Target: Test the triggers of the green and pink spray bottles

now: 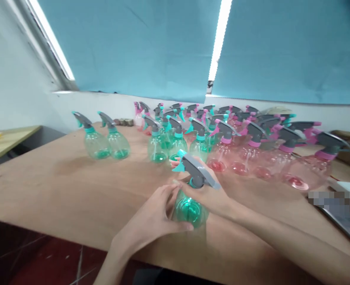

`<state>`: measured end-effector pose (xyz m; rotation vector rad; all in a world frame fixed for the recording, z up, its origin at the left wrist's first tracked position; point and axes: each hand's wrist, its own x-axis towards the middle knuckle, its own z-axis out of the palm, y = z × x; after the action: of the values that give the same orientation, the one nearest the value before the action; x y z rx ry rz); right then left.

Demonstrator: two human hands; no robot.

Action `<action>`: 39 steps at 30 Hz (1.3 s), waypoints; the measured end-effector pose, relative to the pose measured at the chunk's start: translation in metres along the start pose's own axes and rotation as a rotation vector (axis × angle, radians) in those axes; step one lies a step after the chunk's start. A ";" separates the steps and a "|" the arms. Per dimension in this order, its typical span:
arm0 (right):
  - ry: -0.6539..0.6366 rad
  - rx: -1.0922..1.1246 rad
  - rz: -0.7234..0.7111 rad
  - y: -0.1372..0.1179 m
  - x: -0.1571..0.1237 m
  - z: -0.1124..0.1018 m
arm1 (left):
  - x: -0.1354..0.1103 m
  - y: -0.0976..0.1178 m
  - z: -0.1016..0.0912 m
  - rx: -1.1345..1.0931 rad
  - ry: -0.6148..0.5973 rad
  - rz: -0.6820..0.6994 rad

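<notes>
You've got one green spray bottle in both hands, over the near part of the bench, in front of the grouped bottles. Left hand: curved round the left side of the body, thumb low on the near face, fingers up toward the shoulder. Right hand: closed round shoulder and neck, thumb across the front just under the teal collar, fingertips showing past the trigger. Can't tell if the base touches the bench or sits just clear.

Gray trigger head is on, nozzle pointing left, lever back over your right hand. Step in hand reads as two-handed handling at the neck, likely positioning or a check of the head's seating; one frame doesn't show whether anything turns.

My read on the next move: it calls for a steady body in the left hand and a right grip that stays off the teal trigger. The thin clear wall probably flexes, so go light.

Watch clearance: the front green bottles stand right behind your hands, pink-collared bottles to the right. The pair of green bottles at left stands apart from the group.
</notes>
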<state>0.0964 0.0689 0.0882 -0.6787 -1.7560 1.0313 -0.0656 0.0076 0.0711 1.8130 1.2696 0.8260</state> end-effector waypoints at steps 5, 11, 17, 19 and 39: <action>-0.122 0.155 0.016 -0.007 0.012 0.049 | -0.043 -0.020 0.002 -0.068 0.276 -0.088; -0.229 -0.009 0.008 -0.015 0.026 0.079 | -0.061 -0.040 -0.013 -0.004 0.449 -0.140; -0.229 -0.269 -0.033 -0.016 0.036 0.090 | -0.067 -0.057 -0.038 0.003 0.543 -0.164; -0.220 -0.342 -0.042 -0.014 0.040 0.095 | -0.069 -0.062 -0.042 0.009 0.553 -0.174; 0.052 -0.628 -0.127 0.054 0.157 0.129 | -0.074 -0.068 -0.041 0.231 0.645 -0.300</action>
<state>-0.0839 0.1770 0.0874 -0.9484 -2.0567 0.3563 -0.1533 -0.0392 0.0269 1.5076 2.0610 1.1765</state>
